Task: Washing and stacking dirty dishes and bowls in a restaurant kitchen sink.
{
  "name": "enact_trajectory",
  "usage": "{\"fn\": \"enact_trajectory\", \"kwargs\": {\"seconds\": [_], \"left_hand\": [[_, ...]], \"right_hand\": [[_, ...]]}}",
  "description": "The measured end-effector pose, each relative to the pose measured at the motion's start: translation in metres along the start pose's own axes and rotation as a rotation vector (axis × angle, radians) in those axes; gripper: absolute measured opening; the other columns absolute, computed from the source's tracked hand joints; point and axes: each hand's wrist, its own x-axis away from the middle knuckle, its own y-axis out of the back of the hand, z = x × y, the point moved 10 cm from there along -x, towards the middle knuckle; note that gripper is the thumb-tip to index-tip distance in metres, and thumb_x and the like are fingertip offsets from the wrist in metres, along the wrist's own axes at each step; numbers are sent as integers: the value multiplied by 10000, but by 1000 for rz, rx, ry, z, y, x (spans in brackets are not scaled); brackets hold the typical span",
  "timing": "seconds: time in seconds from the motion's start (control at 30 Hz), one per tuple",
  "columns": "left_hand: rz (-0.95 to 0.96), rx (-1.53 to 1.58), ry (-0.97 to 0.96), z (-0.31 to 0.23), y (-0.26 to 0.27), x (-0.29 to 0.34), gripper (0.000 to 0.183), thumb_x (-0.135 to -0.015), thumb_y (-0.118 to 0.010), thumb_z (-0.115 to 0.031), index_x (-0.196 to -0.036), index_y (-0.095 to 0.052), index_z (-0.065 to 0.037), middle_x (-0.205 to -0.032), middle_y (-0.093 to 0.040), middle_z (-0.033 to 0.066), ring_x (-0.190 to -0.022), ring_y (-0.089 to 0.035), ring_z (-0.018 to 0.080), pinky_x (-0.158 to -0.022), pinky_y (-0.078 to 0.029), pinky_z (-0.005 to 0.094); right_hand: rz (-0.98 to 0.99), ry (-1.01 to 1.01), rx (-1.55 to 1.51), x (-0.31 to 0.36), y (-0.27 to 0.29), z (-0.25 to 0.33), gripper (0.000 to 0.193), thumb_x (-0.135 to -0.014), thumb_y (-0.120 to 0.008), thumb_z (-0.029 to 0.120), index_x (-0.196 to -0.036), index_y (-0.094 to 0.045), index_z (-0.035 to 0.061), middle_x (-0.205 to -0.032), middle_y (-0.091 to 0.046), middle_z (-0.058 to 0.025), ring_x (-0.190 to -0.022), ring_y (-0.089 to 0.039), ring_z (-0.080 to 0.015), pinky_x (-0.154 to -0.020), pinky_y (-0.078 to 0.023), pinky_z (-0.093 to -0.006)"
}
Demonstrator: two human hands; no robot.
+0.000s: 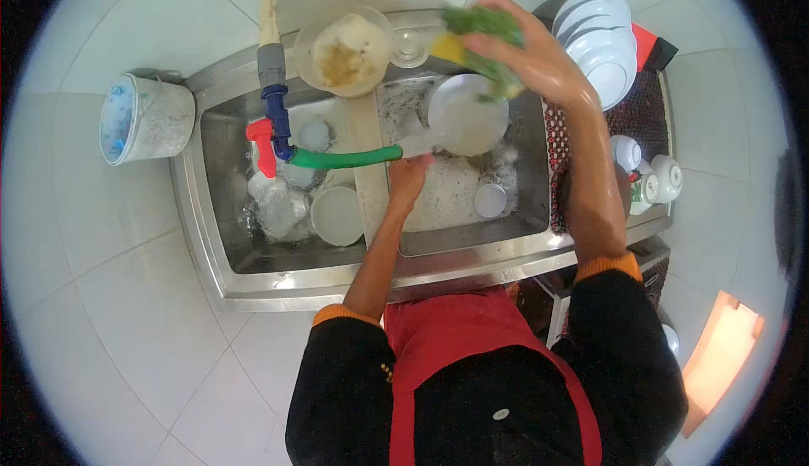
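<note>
At the far right corner of the double sink, my right hand (539, 60) is raised and closed around a green and yellow scrubbing sponge (484, 40), blurred by motion. Below it a white bowl (468, 120) lies in the right basin. My left hand (408, 181) reaches over the divider, beside the end of the green hose (345, 158). Water runs from the hose toward the bowl. The left fingertips are close to this stream and the bowl's lower left; whether they grip anything cannot be made out. A small white cup (490, 200) sits nearer in the same basin.
A tub of foamy liquid (350, 53) stands on the back ledge. Several dishes, including a round bowl (337, 216), lie in the left basin. White plates (602, 61) are stacked at the right, with cups (666, 179) nearby. A white bucket (147, 119) stands left; a red-handled tap (263, 147) overhangs.
</note>
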Motion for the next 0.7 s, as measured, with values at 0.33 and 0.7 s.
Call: {"fn": "enact_trajectory", "kwargs": {"seconds": [0.33,0.7], "left_hand": [[-470,-47,-853,-239,198,60,673,-889,-483,-562,-1267,-520,-7,-1299,-505,174,-1221,-452,297,-979,-406,413],[-373,-767,-1263,-299,145,50,386,-913,-522,-300,-657,-571,-16,-671,-575,99,-622,-532,274,-550,-402,353]], "right_hand": [[-161,-477,-341,162,20,-147,380,-846,-680,277,-1115,-513,68,-1023,-559,-60,-974,-509,-156,-871,-411,-299],[-187,-565,-550,204,-27,-184,350,-871,-664,232,-1126,-498,59,-977,-597,-52,-885,-549,-123,-764,-457,-255]]}}
